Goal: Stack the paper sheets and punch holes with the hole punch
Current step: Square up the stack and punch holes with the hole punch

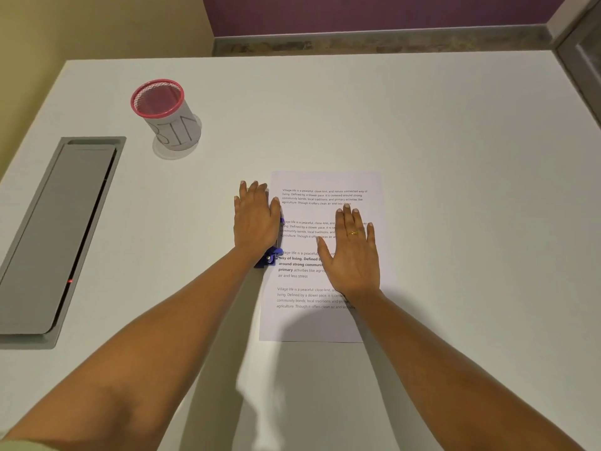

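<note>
A stack of white paper sheets [325, 323] with printed text lies on the white table, squared up so only the top sheet shows. A blue hole punch [270, 257] sits on the stack's left edge, mostly hidden under my left hand [257, 219]. That hand lies palm down on top of the punch, fingers together and pointing away from me. My right hand [353, 255] rests flat on the middle of the paper with its fingers spread; it wears a gold ring.
A pen cup [169, 115] with a red mesh rim and a white wrap stands at the back left. A grey recessed cable hatch [58, 236] runs along the table's left side. The white table [455, 157] ends at a wall behind.
</note>
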`<act>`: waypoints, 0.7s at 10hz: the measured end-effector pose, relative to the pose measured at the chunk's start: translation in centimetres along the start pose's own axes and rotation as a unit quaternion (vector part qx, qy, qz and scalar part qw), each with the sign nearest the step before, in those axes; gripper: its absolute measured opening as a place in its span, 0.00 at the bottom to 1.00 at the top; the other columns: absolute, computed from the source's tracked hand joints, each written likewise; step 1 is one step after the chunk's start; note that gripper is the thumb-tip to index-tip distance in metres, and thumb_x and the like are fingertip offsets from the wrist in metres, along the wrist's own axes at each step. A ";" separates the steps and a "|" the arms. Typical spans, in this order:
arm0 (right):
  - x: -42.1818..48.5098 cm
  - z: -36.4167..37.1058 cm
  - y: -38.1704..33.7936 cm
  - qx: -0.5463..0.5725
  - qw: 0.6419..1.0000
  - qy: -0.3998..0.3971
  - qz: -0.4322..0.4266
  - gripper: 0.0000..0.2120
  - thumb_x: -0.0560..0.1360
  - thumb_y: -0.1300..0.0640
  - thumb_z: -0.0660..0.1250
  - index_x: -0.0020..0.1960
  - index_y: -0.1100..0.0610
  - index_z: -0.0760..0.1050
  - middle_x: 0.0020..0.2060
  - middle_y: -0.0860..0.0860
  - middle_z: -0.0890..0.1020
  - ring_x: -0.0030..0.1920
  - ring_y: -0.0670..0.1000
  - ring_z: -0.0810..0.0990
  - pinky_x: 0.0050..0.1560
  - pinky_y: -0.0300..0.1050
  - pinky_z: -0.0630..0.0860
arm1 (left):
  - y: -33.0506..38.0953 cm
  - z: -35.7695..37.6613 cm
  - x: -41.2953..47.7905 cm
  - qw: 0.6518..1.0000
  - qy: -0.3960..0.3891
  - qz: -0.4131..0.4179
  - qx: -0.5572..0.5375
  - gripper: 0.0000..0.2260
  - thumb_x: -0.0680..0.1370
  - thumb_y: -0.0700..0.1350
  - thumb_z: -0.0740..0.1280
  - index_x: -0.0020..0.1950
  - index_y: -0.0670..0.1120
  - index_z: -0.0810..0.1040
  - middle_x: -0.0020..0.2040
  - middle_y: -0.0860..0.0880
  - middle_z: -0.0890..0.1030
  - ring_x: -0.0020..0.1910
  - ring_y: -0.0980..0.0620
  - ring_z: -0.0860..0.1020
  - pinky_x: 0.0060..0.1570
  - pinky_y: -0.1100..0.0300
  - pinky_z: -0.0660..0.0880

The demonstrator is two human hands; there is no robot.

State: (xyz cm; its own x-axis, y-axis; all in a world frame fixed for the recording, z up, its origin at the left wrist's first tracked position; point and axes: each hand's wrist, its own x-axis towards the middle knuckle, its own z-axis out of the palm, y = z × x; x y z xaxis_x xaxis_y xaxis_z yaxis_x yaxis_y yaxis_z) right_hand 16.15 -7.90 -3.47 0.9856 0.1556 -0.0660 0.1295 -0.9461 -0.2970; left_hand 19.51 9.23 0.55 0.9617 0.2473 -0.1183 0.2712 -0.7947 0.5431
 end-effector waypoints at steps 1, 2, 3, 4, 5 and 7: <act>-0.1 0.0 -0.1 0.000 1.000 0.001 0.000 0.31 0.78 0.43 0.48 0.76 0.59 0.48 0.77 0.54 0.51 0.77 0.51 0.48 0.76 0.51 0.42 | 0.1 0.1 0.0 1.000 0.000 0.002 0.001 0.20 0.81 0.44 0.52 0.72 0.38 0.62 0.75 0.41 0.61 0.77 0.44 0.49 0.74 0.50 0.46; -0.1 -0.1 -0.1 -0.001 1.000 0.001 0.000 0.31 0.78 0.43 0.48 0.76 0.59 0.48 0.77 0.54 0.51 0.77 0.51 0.47 0.76 0.51 0.42 | 0.2 0.2 0.0 1.000 0.001 0.001 0.013 0.19 0.81 0.43 0.52 0.70 0.37 0.63 0.73 0.41 0.64 0.76 0.43 0.50 0.74 0.49 0.48; -0.1 -0.1 -0.1 -0.004 1.000 0.000 -0.001 0.32 0.78 0.43 0.48 0.76 0.59 0.48 0.77 0.54 0.51 0.77 0.51 0.47 0.76 0.51 0.42 | 0.1 0.3 0.1 0.999 0.006 -0.001 0.040 0.18 0.81 0.43 0.51 0.67 0.36 0.66 0.70 0.40 0.67 0.75 0.41 0.53 0.73 0.47 0.51; -0.1 -0.1 -0.1 -0.005 1.000 0.001 -0.001 0.32 0.78 0.43 0.48 0.76 0.59 0.48 0.77 0.54 0.51 0.77 0.51 0.47 0.76 0.51 0.42 | 0.0 0.3 0.1 0.999 0.012 -0.001 0.045 0.18 0.81 0.43 0.51 0.69 0.37 0.65 0.72 0.41 0.66 0.76 0.42 0.52 0.73 0.47 0.49; 0.0 -0.1 -0.1 -0.007 1.000 0.002 -0.001 0.32 0.78 0.42 0.48 0.76 0.59 0.48 0.77 0.54 0.51 0.77 0.51 0.47 0.76 0.50 0.42 | -0.2 0.3 0.1 0.999 0.017 0.002 0.046 0.18 0.81 0.43 0.51 0.69 0.38 0.65 0.73 0.42 0.64 0.76 0.43 0.50 0.74 0.47 0.48; 0.0 0.0 -0.1 -0.007 1.000 0.005 0.000 0.32 0.78 0.43 0.49 0.75 0.59 0.49 0.76 0.54 0.51 0.77 0.51 0.48 0.75 0.50 0.42 | -0.6 0.6 0.2 0.998 0.024 -0.001 0.052 0.20 0.82 0.47 0.49 0.71 0.40 0.64 0.74 0.43 0.62 0.76 0.44 0.49 0.73 0.46 0.44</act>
State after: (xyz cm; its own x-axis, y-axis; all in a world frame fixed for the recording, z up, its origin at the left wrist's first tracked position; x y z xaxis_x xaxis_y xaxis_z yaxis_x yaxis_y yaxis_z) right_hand 16.17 -7.81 -3.41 0.9867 0.1522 -0.0572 0.1301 -0.9502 -0.2833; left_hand 19.55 9.42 -0.24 0.9587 0.2736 -0.0781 0.2786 -0.8470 0.4527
